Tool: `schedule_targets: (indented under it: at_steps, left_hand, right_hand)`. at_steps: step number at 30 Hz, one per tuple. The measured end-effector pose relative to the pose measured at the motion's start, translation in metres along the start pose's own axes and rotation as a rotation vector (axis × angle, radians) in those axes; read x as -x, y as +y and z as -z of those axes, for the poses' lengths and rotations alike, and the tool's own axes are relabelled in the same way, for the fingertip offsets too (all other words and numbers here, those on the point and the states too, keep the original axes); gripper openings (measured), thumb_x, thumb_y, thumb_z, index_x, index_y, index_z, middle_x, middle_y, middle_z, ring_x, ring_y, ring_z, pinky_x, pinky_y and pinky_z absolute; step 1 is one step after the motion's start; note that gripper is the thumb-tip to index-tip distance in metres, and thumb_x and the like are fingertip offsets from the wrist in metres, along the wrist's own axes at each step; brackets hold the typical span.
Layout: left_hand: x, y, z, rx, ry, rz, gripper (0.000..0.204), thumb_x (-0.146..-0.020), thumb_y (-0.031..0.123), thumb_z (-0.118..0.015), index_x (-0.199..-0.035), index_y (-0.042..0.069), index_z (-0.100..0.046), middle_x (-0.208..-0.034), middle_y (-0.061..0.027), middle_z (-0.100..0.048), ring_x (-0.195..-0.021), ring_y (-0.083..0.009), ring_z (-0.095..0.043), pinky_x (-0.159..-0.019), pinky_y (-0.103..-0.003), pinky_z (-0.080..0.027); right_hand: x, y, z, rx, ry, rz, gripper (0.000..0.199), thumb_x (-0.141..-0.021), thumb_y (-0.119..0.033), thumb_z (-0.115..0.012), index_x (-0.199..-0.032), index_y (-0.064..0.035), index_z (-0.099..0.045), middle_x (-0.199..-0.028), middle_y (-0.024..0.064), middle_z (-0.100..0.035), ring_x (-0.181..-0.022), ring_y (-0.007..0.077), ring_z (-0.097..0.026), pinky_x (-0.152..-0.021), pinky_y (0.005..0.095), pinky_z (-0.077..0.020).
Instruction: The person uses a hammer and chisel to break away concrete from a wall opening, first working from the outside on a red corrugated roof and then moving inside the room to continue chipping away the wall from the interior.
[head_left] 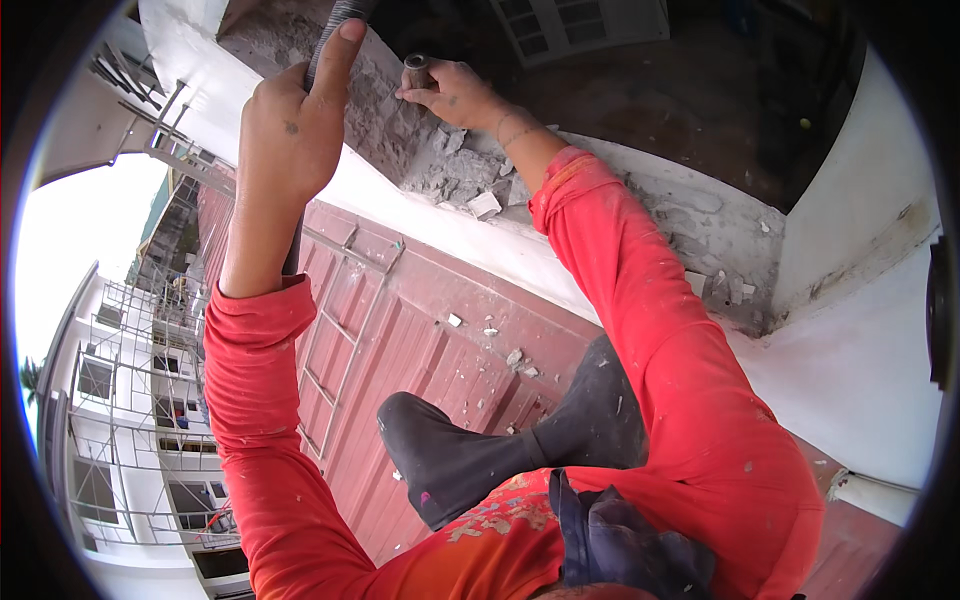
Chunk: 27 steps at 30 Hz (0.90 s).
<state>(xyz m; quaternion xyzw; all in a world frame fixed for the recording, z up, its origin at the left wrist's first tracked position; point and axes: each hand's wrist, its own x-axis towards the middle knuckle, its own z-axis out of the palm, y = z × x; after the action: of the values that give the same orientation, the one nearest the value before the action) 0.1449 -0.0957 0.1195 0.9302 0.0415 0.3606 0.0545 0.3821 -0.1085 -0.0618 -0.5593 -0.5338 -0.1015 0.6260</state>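
My left hand [290, 130] is raised at the upper left, closed around a ribbed dark metal bar [336, 30], thumb lying along it. Part of that bar shows again below the wrist, behind the forearm. My right hand [452, 92] reaches to the broken ledge and grips a short round metal tool, chisel-like, its blunt end [416, 64] up. Its lower end is hidden. Under and beside this hand lies the window ledge [690, 205], with rough, chipped concrete and loose grey chunks [465, 170]. A pale flat fragment [484, 206] rests near its outer edge.
Below is a red metal roof [400, 350] scattered with debris, where my dark boots [450, 450] rest. A thin metal ladder-like frame [335, 340] lies on it. The dark room [700, 110] opens beyond the ledge. Scaffolding [130, 400] fronts a white building at left.
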Motion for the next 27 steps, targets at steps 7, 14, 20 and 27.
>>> schedule_targets:
  at_steps: [7, 14, 20, 27]
  left_hand:
    - [0.040, -0.004, 0.001, 0.026, -0.023, 0.235, 0.080, -0.098, 0.067, -0.052, -0.070, -0.006, -0.063, -0.057, -0.0141, -0.053, -0.057, -0.0198, -0.051, -0.060, -0.038, -0.046]
    - [0.105, -0.028, -0.033, 0.141, -0.006, 0.034, 0.054, -0.102, 0.045, -0.060, -0.080, -0.004, -0.061, -0.056, -0.0151, -0.050, -0.050, -0.0235, -0.048, -0.052, -0.037, -0.042]
    - [0.127, -0.065, -0.063, 0.018, -0.125, 0.084, 0.053, -0.101, 0.043, -0.061, -0.078, -0.005, -0.061, -0.056, -0.0226, -0.053, -0.052, -0.0423, -0.059, -0.051, -0.041, -0.045]
    - [0.147, -0.092, -0.075, 0.214, 0.081, -0.192, 0.040, -0.098, 0.033, -0.062, -0.082, -0.004, -0.064, -0.056, -0.0195, -0.054, -0.050, -0.0345, -0.060, -0.048, -0.041, -0.043]
  right_hand:
    - [0.019, -0.002, 0.001, -0.154, -0.107, -0.010, 0.009, -0.093, -0.008, -0.071, -0.096, -0.0030, -0.064, -0.107, 0.0093, -0.075, -0.111, 0.0177, -0.070, -0.099, 0.0320, -0.0516]
    - [0.035, -0.011, 0.002, -0.047, -0.126, -0.070, 0.028, -0.087, -0.020, -0.078, -0.110, -0.0061, -0.074, -0.095, 0.0091, -0.077, -0.088, 0.0174, -0.070, -0.086, 0.0341, -0.0531]
    - [0.042, -0.016, 0.012, 0.032, -0.140, -0.056, 0.026, -0.085, -0.022, -0.080, -0.106, -0.0065, -0.075, -0.091, 0.0099, -0.076, -0.084, 0.0181, -0.069, -0.084, 0.0344, -0.0529]
    - [0.041, -0.021, 0.008, 0.063, -0.142, -0.085, 0.024, -0.085, -0.020, -0.080, -0.105, -0.0080, -0.076, -0.094, 0.0091, -0.077, -0.086, 0.0187, -0.070, -0.084, 0.0327, -0.0528]
